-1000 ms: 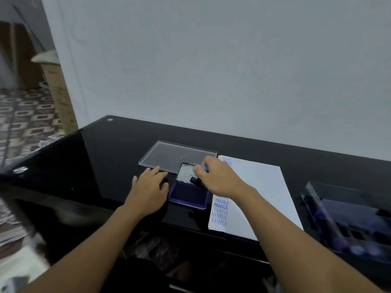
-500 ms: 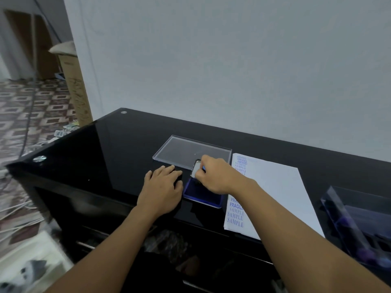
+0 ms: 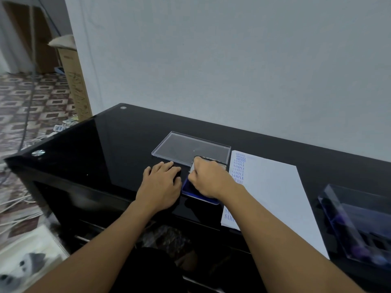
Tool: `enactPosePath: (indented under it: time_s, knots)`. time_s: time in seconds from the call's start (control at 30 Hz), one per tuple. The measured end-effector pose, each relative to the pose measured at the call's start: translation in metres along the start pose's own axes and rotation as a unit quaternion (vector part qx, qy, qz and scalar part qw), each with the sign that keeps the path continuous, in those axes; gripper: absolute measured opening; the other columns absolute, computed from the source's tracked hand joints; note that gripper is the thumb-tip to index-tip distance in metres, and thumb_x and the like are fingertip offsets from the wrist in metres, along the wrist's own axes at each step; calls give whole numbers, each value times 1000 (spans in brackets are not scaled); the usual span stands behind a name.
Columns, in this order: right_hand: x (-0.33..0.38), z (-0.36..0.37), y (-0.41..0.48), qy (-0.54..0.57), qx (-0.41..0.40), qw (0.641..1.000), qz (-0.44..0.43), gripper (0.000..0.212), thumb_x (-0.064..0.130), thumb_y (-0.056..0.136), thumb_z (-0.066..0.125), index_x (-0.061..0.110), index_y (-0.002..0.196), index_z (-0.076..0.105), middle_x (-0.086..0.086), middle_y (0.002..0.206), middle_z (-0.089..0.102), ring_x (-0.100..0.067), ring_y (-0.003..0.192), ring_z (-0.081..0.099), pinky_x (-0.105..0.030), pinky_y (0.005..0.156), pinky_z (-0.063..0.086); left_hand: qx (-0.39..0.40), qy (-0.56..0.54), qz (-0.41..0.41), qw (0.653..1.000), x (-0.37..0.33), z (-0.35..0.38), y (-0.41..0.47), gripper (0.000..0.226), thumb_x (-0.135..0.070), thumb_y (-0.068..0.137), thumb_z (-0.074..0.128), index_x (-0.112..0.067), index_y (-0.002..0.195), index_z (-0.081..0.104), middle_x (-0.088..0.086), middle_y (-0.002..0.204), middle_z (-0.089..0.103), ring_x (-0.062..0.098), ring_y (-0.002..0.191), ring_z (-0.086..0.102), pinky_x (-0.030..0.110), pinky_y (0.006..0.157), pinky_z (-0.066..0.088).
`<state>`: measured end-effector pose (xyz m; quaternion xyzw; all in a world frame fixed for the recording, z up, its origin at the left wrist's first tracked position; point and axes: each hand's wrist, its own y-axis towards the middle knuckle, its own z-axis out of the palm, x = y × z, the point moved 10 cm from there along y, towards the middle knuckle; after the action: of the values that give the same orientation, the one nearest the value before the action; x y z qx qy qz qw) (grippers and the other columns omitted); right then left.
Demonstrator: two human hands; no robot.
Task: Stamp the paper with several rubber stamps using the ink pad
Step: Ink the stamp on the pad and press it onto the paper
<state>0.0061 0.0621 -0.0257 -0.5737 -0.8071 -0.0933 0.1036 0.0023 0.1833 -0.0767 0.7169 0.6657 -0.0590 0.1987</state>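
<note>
The blue ink pad (image 3: pixel 186 188) lies open on the black glass table (image 3: pixel 118 149), its pale lid (image 3: pixel 193 166) raised behind it. My right hand (image 3: pixel 208 179) is curled over the pad, fingers closed round a rubber stamp that the hand almost wholly hides. My left hand (image 3: pixel 161 183) rests flat on the table, touching the pad's left side. The white paper (image 3: pixel 275 197) lies right of the pad, with a column of blue AMENDED and SAMPLE prints (image 3: pixel 239 167) down its left edge.
A clear plastic tray (image 3: pixel 186 146) lies behind the pad. A clear box (image 3: pixel 357 225) with dark stamps inside sits at the table's right end. The grey wall runs close behind. A cardboard carton (image 3: pixel 74 81) stands on the patterned floor at left.
My right hand has sunk lower over the ink pad, and the stamp's blue and black parts no longer show. The left hand stays flat. The view has swung left and upward.
</note>
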Motion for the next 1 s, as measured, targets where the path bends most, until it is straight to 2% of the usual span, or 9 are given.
enactPosePath:
  time_s: [0.17, 0.33, 0.83, 1.0]
  knots:
    - [0, -2, -2, -6, -37, 999, -3, 17, 30, 97, 41, 16, 89, 38, -11, 85, 56, -32, 75, 50, -36, 63, 37, 2, 4, -2, 1000, 0, 0, -1, 43, -36, 104, 37, -29, 145, 46, -4, 160, 33, 20, 150, 22, 49, 121, 12]
    - [-1, -3, -4, -5, -60, 998, -6, 17, 29, 97, 42, 15, 89, 37, -6, 73, 49, -30, 69, 47, -35, 57, 32, 3, 5, -4, 1000, 0, -1, 1, 44, -36, 103, 37, -29, 145, 47, -4, 160, 33, 20, 149, 23, 48, 121, 13]
    - [-1, -2, -5, -7, -72, 997, -11, 15, 28, 97, 42, 16, 91, 36, -5, 69, 46, -27, 65, 45, -33, 52, 29, 9, 5, 0, 1000, 0, 0, 0, 44, -34, 104, 34, -30, 146, 46, -4, 160, 33, 20, 150, 23, 48, 121, 13]
    - [-2, 0, -3, -2, -66, 998, -9, 15, 29, 97, 42, 16, 91, 37, -8, 76, 52, -29, 70, 49, -35, 58, 36, 9, 7, 0, 1000, 0, 1, 1, 44, -34, 104, 34, -30, 146, 46, -3, 160, 34, 21, 149, 23, 49, 121, 14]
